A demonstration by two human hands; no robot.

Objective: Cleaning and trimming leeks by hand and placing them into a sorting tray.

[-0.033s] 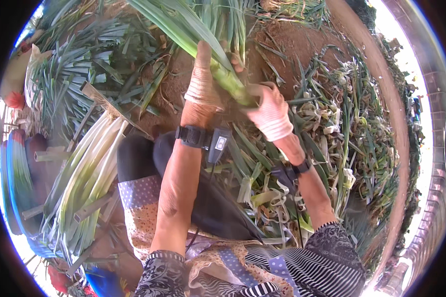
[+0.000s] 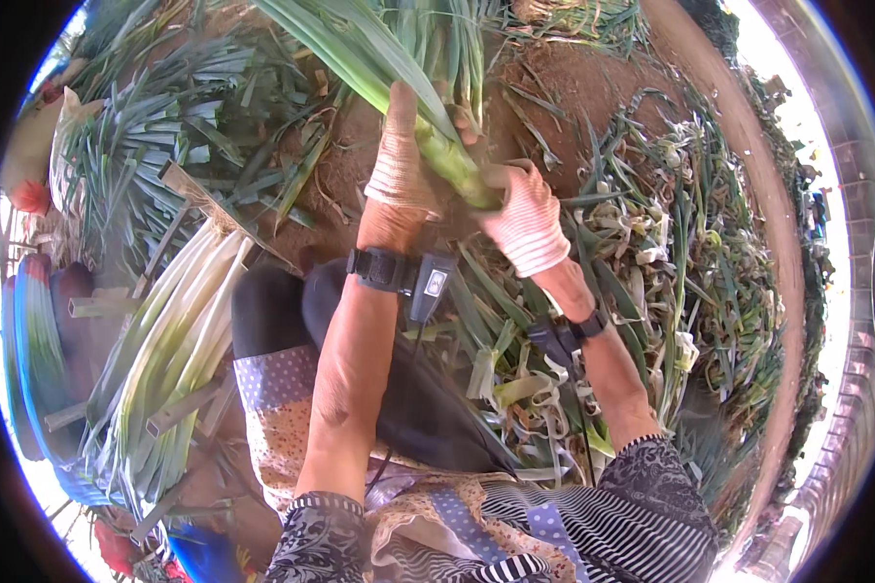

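Leek seemingly unfinished; pale leeks lie left of both hands.
Left hand grips it; right hand at base, hold unclear.

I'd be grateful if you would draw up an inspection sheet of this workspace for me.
Surface: brown ground, strewn with loose leaves.
Job's things: one thick green leek, slanting between the two grips.
Clutter: large heap of leaf scraps on the right.
Grips: left grip, gloved, closed around the leek; right grip, gloved, at its lower end, exact hold unclear.
Cables: thin dark cable below the right wrist's device; another dangles below the left wrist's device.
Surroundings: pale stalk bundle on the left; leafy pile at upper left.
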